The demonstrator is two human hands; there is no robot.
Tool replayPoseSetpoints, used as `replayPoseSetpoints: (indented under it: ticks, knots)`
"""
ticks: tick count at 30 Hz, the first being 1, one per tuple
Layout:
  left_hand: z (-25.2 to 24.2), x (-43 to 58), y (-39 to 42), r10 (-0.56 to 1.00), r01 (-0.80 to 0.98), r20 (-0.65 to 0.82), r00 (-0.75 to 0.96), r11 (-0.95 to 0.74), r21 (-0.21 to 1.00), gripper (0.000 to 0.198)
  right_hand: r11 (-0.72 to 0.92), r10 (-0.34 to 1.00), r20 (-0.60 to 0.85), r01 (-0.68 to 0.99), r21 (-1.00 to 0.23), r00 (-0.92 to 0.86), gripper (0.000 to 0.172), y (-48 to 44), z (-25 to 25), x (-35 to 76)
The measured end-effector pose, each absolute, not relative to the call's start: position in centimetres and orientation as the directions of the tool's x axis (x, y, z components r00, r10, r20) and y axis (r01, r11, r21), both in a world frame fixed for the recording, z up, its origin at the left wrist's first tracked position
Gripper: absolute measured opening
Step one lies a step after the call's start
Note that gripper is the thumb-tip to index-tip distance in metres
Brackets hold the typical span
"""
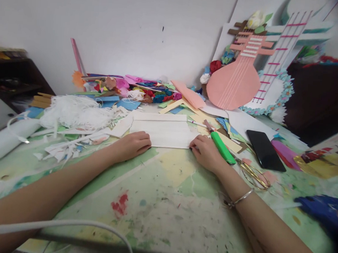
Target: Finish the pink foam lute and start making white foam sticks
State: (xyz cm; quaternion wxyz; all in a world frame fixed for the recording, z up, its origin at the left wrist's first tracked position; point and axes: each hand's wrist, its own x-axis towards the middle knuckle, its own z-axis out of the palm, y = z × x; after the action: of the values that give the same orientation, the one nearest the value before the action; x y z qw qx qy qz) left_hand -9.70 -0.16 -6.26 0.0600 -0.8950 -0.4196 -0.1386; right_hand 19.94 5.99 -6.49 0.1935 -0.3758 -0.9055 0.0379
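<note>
A white folded sheet of paper [165, 133] lies flat on the paint-stained table, with a strip along its far edge set off by a crease. My left hand [134, 146] is at its near left corner, fingers curled together on the edge. At the near right corner my right hand [205, 152] pinches the paper between thumb and fingers. Just beside my right hand lies a green-handled cutter [222, 147], and gold-handled scissors [254, 175] rest past it near my wrist. The undersides of both hands are hidden.
White shredded strips [76, 113] and paper scraps pile up at left. Coloured paper flowers [137, 87] line the wall. A pink paper lute [235, 81] leans at back right. A black phone [265, 149] and a blue glue gun [323, 210] lie right. A white cable [91, 225] crosses the front.
</note>
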Motion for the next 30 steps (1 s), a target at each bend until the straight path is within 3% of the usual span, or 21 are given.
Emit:
replayPoseSetpoints:
  ticks: [6, 14, 20, 30]
  knots:
    - [-5.9, -9.1, -0.2, 0.761, 0.803, 0.264, 0.593, -0.584, -0.118, 0.033, 0.656, 0.752, 0.242, 0.734, -0.176, -0.614, 0.021, 6.3, -7.1, 19.6]
    - [-6.1, -9.2, 0.3, 0.858, 0.87, 0.177, 0.482, -0.493, 0.019, 0.026, 0.597, 0.801, 0.209, 0.779, -0.194, -0.562, 0.018, 6.6, -6.9, 19.4]
    - [-6.3, -9.6, 0.5, 0.884, 0.895, 0.143, 0.445, -0.439, -0.076, 0.028, 0.564, 0.823, 0.215, 0.804, -0.191, -0.526, 0.021, 6.7, -7.1, 19.7]
    - [-6.4, -9.6, 0.4, 0.933, 0.932, 0.125, 0.339, -0.315, -0.178, 0.025, 0.522, 0.849, 0.256, 0.811, -0.264, -0.463, 0.009, 7.1, -7.2, 19.8]
